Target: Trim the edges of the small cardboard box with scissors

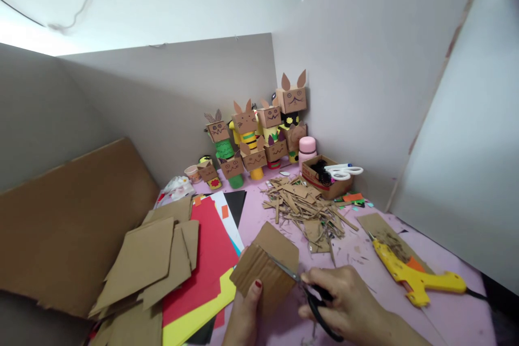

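Near the front of the table, my left hand (248,311) grips a piece of brown cardboard (265,286), thumb pressed on its face. The piece looks folded or doubled, with creases across it. A pair of black-handled scissors (320,308) is in my right hand (351,303), fingers through the loops. Its blades lie along the upper part of the cardboard, pointing up and left. I cannot tell whether the blades are parted. Just beyond is a heap of cardboard scraps (298,200).
Cardboard sheets (148,251) and red paper (203,265) lie left. A yellow glue gun (413,273) rests on the right. Several cardboard animal figures (245,121) stand at the back, beside a pink bottle (307,148) and a box (330,186) holding white-handled scissors (344,173). Grey panels surround the table.
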Demonstrator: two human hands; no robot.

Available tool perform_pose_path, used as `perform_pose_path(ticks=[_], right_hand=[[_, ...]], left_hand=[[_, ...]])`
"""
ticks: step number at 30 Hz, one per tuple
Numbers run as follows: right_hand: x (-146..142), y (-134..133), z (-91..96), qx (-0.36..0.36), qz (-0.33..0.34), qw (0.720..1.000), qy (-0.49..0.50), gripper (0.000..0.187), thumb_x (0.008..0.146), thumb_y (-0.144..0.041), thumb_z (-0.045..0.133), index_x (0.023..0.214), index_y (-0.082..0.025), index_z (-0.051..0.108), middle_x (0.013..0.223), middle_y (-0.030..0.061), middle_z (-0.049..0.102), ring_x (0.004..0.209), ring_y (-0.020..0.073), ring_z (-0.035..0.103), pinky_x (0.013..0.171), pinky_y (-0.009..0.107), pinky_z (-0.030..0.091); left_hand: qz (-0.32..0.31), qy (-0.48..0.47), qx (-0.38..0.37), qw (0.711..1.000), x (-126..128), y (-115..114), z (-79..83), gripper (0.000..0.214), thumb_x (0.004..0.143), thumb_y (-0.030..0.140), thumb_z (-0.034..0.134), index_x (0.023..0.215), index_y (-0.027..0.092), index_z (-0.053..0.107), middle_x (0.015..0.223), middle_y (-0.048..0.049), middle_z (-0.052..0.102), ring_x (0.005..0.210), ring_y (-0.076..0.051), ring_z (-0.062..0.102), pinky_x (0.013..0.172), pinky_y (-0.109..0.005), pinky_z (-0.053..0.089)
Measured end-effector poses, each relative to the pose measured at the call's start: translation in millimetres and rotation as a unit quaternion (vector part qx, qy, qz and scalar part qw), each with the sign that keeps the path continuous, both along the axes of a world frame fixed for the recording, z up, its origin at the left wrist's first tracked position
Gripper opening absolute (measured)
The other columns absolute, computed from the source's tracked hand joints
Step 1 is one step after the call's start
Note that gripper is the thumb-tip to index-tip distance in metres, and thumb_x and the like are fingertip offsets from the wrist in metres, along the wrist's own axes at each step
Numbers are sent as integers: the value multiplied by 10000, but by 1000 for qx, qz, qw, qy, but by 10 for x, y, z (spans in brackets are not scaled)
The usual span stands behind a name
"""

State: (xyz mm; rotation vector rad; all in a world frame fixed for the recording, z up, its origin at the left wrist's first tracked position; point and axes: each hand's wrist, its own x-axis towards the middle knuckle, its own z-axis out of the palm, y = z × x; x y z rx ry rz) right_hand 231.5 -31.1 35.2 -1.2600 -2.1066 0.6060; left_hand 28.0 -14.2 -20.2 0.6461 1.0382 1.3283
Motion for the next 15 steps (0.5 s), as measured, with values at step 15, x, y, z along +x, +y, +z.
perform_pose_path(ticks=[15], right_hand=[[-6, -12, 43, -4, 0, 1000, -19, 182, 782, -367, 668, 759, -206, 585, 609, -32, 617, 535, 122, 538, 512, 205, 316]], left_hand=[[7, 4, -1, 1000, -21, 16, -34, 881, 625, 499, 757, 1359, 190, 381, 1136, -120, 681, 1096, -331, 597, 938, -434, 469]])
